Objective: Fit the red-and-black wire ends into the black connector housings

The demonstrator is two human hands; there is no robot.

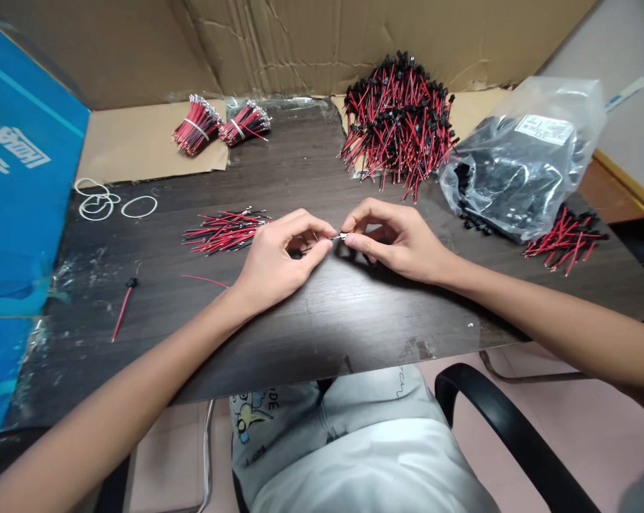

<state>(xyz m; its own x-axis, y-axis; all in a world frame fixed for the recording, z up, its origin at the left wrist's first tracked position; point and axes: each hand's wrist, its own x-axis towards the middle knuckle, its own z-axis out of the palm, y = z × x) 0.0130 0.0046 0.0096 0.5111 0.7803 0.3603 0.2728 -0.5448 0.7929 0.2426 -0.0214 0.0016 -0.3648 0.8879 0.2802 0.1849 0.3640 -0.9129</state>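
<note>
Over the middle of the dark table, my left hand (284,260) is closed in a pinch on thin wires, whose ends show between thumb and forefinger. My right hand (394,239) pinches a small dark connector (344,236) with its fingertips. The tips of both hands nearly meet there, and the fingers hide most of the connector. Beside my left hand lies a loose pile of red and black wires (223,231) with metal ends. A single red wire (207,278) sticks out to the left of my left wrist.
Two banded wire bundles (196,127) lie at the back left. A large heap of wires with black connectors (400,117) is at the back. A clear plastic bag (519,171) and more wires (565,239) lie right; rubber bands (139,206) and one connector wire (122,310) left.
</note>
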